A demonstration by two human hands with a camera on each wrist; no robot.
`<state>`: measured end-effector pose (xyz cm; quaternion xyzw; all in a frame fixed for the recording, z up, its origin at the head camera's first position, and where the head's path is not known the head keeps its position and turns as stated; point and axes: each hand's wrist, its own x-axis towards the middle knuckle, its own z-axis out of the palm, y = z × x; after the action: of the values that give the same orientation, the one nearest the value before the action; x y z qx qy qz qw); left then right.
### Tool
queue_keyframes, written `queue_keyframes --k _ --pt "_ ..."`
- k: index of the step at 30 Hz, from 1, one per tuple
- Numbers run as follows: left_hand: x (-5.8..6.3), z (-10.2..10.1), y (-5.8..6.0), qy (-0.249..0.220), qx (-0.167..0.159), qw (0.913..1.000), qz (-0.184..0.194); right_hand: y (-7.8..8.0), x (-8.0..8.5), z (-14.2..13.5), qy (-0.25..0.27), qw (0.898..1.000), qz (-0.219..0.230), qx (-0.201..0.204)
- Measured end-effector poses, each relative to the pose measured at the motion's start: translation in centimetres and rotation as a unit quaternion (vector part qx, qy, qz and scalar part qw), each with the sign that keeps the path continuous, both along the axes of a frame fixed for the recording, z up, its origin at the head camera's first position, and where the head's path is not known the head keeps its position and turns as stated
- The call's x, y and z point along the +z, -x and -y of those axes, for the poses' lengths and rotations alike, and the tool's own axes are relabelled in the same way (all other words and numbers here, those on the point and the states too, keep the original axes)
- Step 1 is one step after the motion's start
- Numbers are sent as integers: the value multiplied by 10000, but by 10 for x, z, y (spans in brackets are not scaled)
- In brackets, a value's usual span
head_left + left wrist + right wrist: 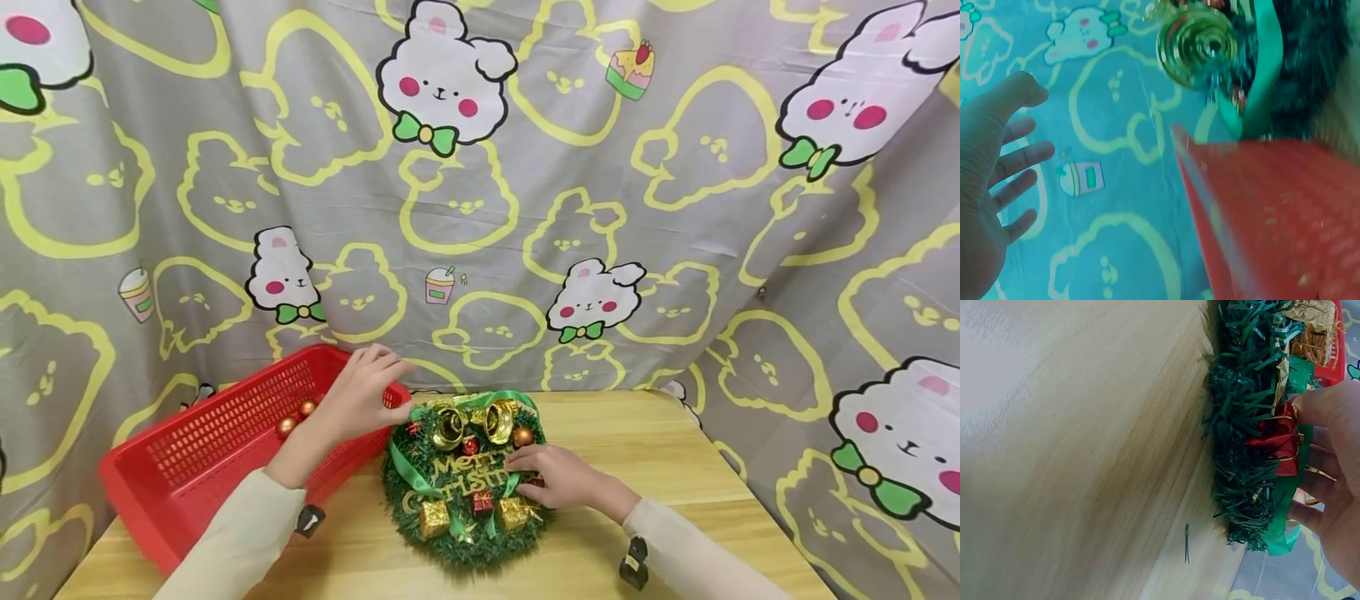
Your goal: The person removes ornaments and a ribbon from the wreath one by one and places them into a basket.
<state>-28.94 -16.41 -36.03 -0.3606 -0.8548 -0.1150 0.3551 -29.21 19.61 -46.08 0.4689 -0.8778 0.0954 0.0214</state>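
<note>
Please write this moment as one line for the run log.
left hand: empty, near red basket; right hand: touching decorated wreath; wreath: on table; basket: two golden balls visible

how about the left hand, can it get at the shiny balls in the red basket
Probably yes: the left hand looks empty near the red basket, whose open top seems to leave the way to the shiny balls free.

bluish left-wrist view, possibly motion-blurred
</note>
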Motion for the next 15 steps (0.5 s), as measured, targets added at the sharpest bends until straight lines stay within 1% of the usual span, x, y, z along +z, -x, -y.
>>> queue_keyframes --k 8,12,15 --pt "-16 -28 0 259 -176 9995 108 2 0 0 -43 10000 -29 -9" --pt "-23 -42 2 346 -314 9986 239 2 -1 -1 -38 10000 23 -22" --pt "-27 -51 4 423 -347 9979 352 2 -2 -2 -4 10000 10 -13"
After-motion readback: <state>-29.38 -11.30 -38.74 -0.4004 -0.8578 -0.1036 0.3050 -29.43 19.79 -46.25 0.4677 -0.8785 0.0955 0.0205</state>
